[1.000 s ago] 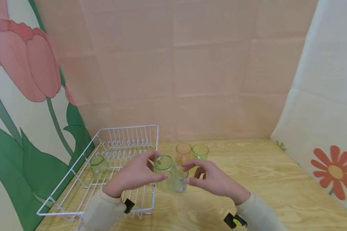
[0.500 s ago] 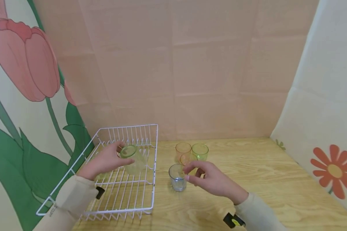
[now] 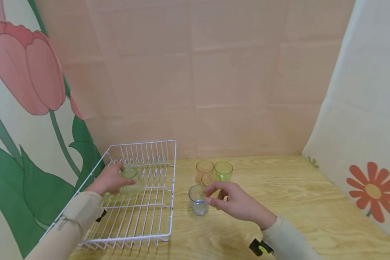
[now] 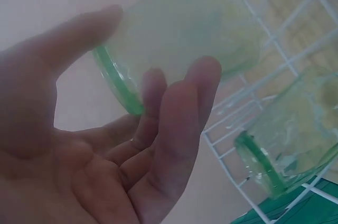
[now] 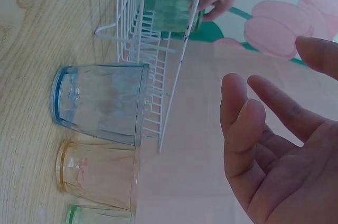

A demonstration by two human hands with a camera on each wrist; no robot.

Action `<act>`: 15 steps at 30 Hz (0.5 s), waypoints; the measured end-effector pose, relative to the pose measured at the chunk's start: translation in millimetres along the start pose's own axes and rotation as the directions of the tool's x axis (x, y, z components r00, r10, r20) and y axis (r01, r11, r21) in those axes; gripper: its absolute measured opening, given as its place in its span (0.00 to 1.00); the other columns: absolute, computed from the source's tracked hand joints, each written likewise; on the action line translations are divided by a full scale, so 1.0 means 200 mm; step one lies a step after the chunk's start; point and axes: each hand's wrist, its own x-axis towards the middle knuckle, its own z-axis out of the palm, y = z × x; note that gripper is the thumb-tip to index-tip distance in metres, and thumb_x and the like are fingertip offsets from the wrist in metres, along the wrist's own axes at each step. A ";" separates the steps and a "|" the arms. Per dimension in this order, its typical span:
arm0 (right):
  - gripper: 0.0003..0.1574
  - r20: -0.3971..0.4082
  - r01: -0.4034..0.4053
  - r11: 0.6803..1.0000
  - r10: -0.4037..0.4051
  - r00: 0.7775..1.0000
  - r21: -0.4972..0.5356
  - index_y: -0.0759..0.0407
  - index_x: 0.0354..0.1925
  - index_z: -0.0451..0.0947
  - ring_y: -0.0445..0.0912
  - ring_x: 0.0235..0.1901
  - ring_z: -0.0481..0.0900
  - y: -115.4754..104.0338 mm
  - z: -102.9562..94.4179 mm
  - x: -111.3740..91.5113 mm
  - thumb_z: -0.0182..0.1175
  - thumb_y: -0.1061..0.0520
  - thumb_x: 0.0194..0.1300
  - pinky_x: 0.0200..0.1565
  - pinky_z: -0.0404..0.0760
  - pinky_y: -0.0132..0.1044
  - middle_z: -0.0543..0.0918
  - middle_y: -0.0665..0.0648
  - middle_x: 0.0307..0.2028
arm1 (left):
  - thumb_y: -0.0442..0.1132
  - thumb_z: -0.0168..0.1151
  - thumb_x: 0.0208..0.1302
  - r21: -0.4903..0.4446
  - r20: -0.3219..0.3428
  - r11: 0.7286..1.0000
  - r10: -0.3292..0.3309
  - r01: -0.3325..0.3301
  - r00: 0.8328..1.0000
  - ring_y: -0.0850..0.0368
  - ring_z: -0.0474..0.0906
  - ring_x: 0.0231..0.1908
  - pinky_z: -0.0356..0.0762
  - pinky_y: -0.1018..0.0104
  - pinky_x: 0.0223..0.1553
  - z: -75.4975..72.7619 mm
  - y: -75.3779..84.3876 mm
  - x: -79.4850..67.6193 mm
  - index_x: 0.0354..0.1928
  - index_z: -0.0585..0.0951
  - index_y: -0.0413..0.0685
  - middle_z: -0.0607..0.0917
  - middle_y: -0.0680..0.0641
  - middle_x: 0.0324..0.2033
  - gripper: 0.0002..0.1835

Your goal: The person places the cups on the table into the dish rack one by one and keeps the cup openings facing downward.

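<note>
My left hand (image 3: 108, 179) grips an upside-down pale green drinking glass (image 4: 195, 28) near its base, thumb on one side and fingers on the other. It is over the white wire dish rack (image 3: 171, 213); whether the rim rests on the wires I cannot tell. Beside it in the left wrist view, another green glass (image 4: 296, 134) stands inverted in the rack, mostly hidden by my hand in the head view. My right hand (image 3: 234, 202) holds nothing, its fingers loosely curved just right of a bluish clear glass (image 3: 199, 204) standing upright on the table.
Behind the bluish glass stand an orange glass (image 3: 204, 169), a yellow-green glass (image 3: 224, 171) and an amber one (image 3: 211, 178), close together. The rack's raised rim (image 3: 174, 166) borders the glasses' left side. A beige sheet (image 3: 234, 108) hangs behind the table.
My left hand has carried the green glass leftward from above the table to over the rack, beside the other green glass. My right hand has stayed nearly still.
</note>
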 end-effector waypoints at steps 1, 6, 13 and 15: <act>0.17 0.002 0.000 1.000 0.000 1.000 0.001 0.53 0.51 0.82 0.42 0.30 0.81 0.00 0.00 0.00 0.61 0.45 0.71 0.26 0.79 0.36 0.84 0.55 0.47 | 0.49 0.73 0.58 0.001 0.000 1.000 0.000 0.000 1.000 0.57 0.72 0.14 0.77 0.60 0.20 0.01 -0.01 0.01 0.66 0.64 0.25 0.74 0.26 0.56 0.44; 0.16 0.006 -0.003 1.000 0.003 1.000 0.009 0.52 0.50 0.82 0.42 0.30 0.81 0.00 0.00 0.00 0.61 0.45 0.71 0.26 0.79 0.36 0.84 0.56 0.48 | 0.49 0.74 0.57 0.018 0.025 0.999 -0.051 0.050 0.998 0.56 0.73 0.15 0.74 0.64 0.19 0.04 -0.04 0.02 0.64 0.65 0.25 0.80 0.35 0.41 0.44; 0.16 0.006 -0.012 1.000 0.012 1.000 -0.017 0.51 0.50 0.82 0.42 0.30 0.81 0.01 0.00 0.01 0.61 0.44 0.71 0.26 0.79 0.36 0.84 0.54 0.47 | 0.44 0.73 0.58 -0.002 0.060 0.997 -0.079 0.079 0.995 0.55 0.76 0.15 0.73 0.67 0.16 0.07 -0.05 0.01 0.69 0.59 0.22 0.81 0.41 0.25 0.47; 0.17 0.006 -0.014 1.000 0.014 1.000 -0.019 0.51 0.51 0.82 0.42 0.30 0.80 0.00 0.00 0.01 0.61 0.44 0.71 0.26 0.79 0.36 0.84 0.53 0.47 | 0.44 0.73 0.59 -0.007 0.065 0.997 -0.077 0.078 0.995 0.54 0.77 0.15 0.73 0.68 0.16 0.08 -0.06 0.02 0.69 0.59 0.22 0.81 0.41 0.25 0.47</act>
